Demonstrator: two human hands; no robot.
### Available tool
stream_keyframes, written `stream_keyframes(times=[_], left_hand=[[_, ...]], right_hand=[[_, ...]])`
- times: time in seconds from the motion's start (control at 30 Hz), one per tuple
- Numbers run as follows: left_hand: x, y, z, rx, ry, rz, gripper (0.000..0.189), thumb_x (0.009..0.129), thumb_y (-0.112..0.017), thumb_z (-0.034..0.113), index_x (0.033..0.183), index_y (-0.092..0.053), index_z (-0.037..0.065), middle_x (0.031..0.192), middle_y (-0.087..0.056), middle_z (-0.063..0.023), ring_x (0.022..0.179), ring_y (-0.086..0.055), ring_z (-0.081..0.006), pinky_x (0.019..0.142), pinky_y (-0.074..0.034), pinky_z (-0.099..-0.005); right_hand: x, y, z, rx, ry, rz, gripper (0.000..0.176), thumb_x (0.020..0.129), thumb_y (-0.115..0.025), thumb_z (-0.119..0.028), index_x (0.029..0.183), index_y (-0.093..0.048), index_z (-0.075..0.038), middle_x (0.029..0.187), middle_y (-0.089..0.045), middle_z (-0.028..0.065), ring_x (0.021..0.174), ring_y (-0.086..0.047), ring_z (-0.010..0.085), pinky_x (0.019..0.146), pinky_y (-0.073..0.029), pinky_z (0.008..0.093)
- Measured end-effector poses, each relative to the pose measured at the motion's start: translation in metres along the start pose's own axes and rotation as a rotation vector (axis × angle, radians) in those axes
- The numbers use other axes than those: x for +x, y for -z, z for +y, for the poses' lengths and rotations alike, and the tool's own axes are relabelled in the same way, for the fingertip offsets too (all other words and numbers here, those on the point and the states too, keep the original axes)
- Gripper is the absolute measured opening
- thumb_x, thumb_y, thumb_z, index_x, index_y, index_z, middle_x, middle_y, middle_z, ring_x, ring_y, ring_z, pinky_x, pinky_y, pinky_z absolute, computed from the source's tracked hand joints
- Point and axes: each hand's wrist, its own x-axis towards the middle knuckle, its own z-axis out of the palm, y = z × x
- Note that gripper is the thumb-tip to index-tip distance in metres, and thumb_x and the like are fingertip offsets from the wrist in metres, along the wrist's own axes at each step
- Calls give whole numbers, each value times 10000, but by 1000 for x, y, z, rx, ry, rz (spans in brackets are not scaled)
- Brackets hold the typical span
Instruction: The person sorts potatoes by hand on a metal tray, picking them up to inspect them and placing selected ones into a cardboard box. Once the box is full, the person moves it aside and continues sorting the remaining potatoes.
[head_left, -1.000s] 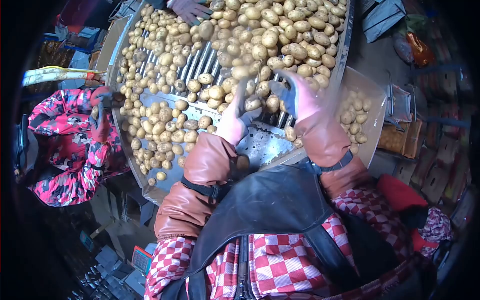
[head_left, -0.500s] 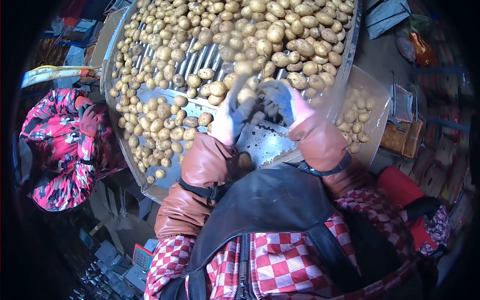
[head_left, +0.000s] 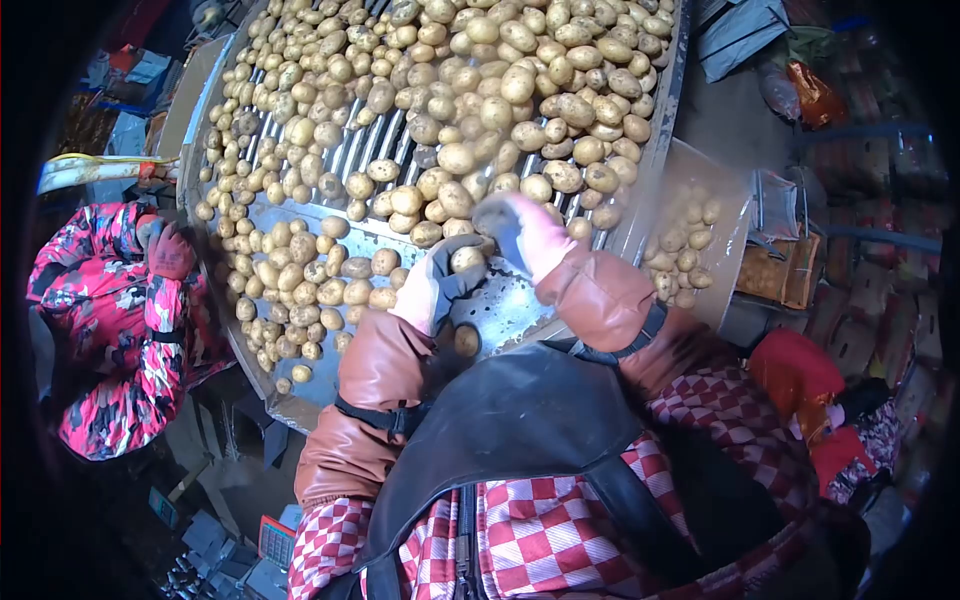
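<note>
Both my hands wear pale gloves with dark grey-blue fingers. My left hand [head_left: 445,282] is closed around a single potato [head_left: 466,260] above the bare metal surface [head_left: 512,308]. Just up and right of it, my right hand [head_left: 515,232] reaches toward the potato pile [head_left: 590,110], its fingers stretched left and slightly bent. No potato shows in that hand, though its underside is hidden. A loose potato [head_left: 466,340] rests on the metal near my apron. Between the potatoes, metal bars [head_left: 392,135] show.
More potatoes [head_left: 300,270] lie on the tray's left side. A cardboard box [head_left: 735,225] with potatoes stands beyond the metal right edge [head_left: 655,150]. At left, another person [head_left: 120,330] in a pink camouflage jacket and gloves stands by the tray.
My hands have moved apart from close together over the metal. The left is lower with a potato visible in it; the right stretches leftward. The whole view has shifted slightly.
</note>
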Motion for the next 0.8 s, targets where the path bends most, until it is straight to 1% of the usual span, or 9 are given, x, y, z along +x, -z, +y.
stream_keyframes(times=[0.03, 0.13, 0.2, 0.3, 0.37, 0.43, 0.5, 0.6, 0.8], left_hand=[[0, 9, -15, -4, -4, -3, 480, 898, -744, 227, 1306, -579, 36, 1097, -639, -39, 935, -617, -128, 791, -502, -241], [-4, 33, -49, 579, -246, 324, 465, 874, -744, 151, 1305, -601, 52, 1272, -619, -87, 1182, -585, -237, 998, -470, -342], [-11, 32, -51, 784, -211, 343, 414, 853, -749, 150, 1247, -642, 81, 1275, -619, -104, 1161, -591, -291, 995, -475, -378], [-9, 35, -52, 937, -215, 353, 331, 846, -744, 199, 1163, -697, 115, 1232, -639, -131, 1137, -592, -358, 994, -470, -435], [-10, 34, -40, 851, -105, 371, 311, 874, -723, 218, 1165, -696, 111, 1187, -660, -135, 1121, -605, -352, 978, -476, -428], [-21, 37, -33, 749, -143, 400, 298, 926, -678, 219, 1186, -683, 73, 1130, -684, -151, 1079, -647, -320, 936, -498, -383], [-32, 44, -38, 604, -108, 461, 283, 940, -661, 190, 1185, -678, 48, 1101, -694, -161, 1058, -657, -307, 918, -505, -371], [-27, 48, -37, 677, -231, 494, 259, 948, -649, 163, 1174, -680, 40, 1092, -700, -164, 1036, -664, -301, 897, -514, -364], [21, 12, 11, 971, -646, 408, 289, 905, -665, 187, 1182, -662, 103, 1147, -669, -141, 1119, -605, -342, 976, -466, -439]], right_hand=[[6, 22, -38, -458, 327, 51, 233, 902, -593, 16, 1097, -686, -72, 997, -699, 101, 850, -655, 228, 836, -543, 347], [58, 79, -74, -563, 65, 394, 364, 900, -641, -116, 1262, -615, -145, 1136, -644, 154, 1066, -613, 312, 970, -502, 392], [86, 102, -65, -1023, 293, 467, 430, 898, -656, -165, 1321, -578, -172, 1200, -619, 167, 1149, -583, 339, 1021, -478, 407], [115, 99, -37, -1269, -96, 117, 399, 897, -648, -236, 1292, -629, -176, 1243, -638, 175, 1164, -586, 370, 1030, -458, 441], [97, 87, -33, -956, 81, 137, 349, 928, -606, -246, 1265, -654, -171, 1174, -675, 125, 1081, -629, 310, 949, -502, 402], [89, 88, -29, 222, -409, 202, 306, 975, -541, -277, 1222, -681, -163, 1086, -689, 63, 981, -648, 212, 824, -543, 369], [73, 103, -37, 435, -252, 190, 381, 1001, -509, -371, 1165, -689, -78, 985, -685, 59, 804, -627, 154, 712, -549, 331], [93, 111, -61, 670, -440, 284, 341, 997, -506, -340, 1209, -660, -121, 930, -671, 53, 766, -616, 150, 615, -544, 322], [154, 67, -95, -1254, -55, -106, 453, 918, -634, -188, 1362, -548, -204, 1343, -514, 207, 1212, -580, 333, 992, -496, 437]])
